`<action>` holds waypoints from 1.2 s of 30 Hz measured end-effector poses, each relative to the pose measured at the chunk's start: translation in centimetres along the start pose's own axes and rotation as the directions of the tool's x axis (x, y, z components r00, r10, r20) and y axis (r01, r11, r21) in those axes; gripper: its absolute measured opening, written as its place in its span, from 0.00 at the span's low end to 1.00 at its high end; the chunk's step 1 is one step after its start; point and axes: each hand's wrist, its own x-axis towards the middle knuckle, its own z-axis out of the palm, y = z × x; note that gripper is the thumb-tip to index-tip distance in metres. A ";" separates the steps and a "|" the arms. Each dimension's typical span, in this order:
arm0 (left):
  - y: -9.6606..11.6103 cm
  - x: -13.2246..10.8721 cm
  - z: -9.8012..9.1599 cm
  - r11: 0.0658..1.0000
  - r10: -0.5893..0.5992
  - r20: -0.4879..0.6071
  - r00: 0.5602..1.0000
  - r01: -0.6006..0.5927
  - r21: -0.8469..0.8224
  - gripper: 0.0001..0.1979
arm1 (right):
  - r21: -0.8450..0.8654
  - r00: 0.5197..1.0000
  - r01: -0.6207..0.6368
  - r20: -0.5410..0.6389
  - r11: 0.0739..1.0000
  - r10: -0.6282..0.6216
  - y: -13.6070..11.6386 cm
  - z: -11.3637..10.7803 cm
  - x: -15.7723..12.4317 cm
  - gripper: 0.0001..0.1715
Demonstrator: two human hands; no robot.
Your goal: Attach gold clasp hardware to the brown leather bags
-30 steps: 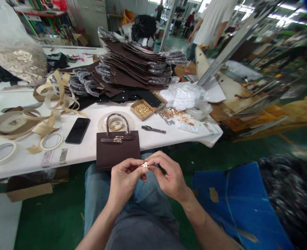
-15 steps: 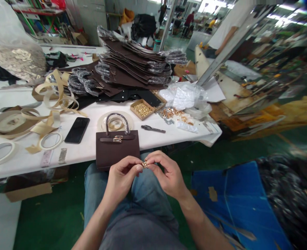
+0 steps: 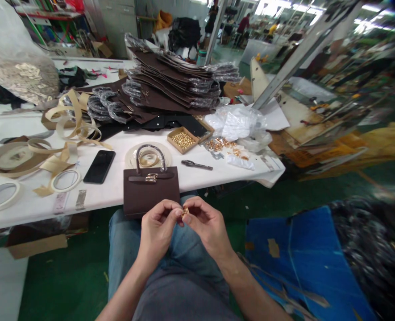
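Note:
Over my lap, my left hand (image 3: 159,229) and my right hand (image 3: 208,227) meet, both pinching a small gold-coloured metal fitting (image 3: 185,211). The fingertips cover much of it, so its exact kind does not show. Just beyond my left hand stands a dark brown handbag (image 3: 150,196), upright against the table edge, its handle wrapped in clear plastic and a metal clasp (image 3: 151,178) on its front. On the table lie a cardboard box of small gold pieces (image 3: 183,139), loose gold fittings (image 3: 221,145) and a dark pen-like tool (image 3: 197,165).
Brown bag panels (image 3: 173,80) are stacked at the back of the white table (image 3: 143,133). A phone (image 3: 99,166), tape rolls (image 3: 65,180) and tan strips (image 3: 61,156) lie on the left. A metal post (image 3: 284,71) rises at the right. Blue sheeting (image 3: 294,254) covers floor at my right.
My right hand has shifted left and turned inward, closer to my left hand. Its fingers now cover more of the gold fitting. The person at the back right has moved out of sight.

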 end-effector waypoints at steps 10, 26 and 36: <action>1.0 -0.8 0.2 0.995 0.083 -0.002 0.997 -0.083 0.063 0.08 | -0.167 0.985 0.174 0.019 0.971 -0.173 -0.5 -0.4 -0.4 0.11; -0.6 0.0 -0.6 0.999 -0.014 -0.069 0.998 0.012 -0.035 0.12 | -0.165 0.990 0.142 0.047 0.976 -0.136 1.3 -0.2 0.6 0.09; -1.6 0.5 -1.6 0.999 -0.046 -0.092 0.995 0.045 -0.013 0.14 | -0.264 0.990 0.138 0.066 0.955 -0.125 2.2 -0.2 1.3 0.13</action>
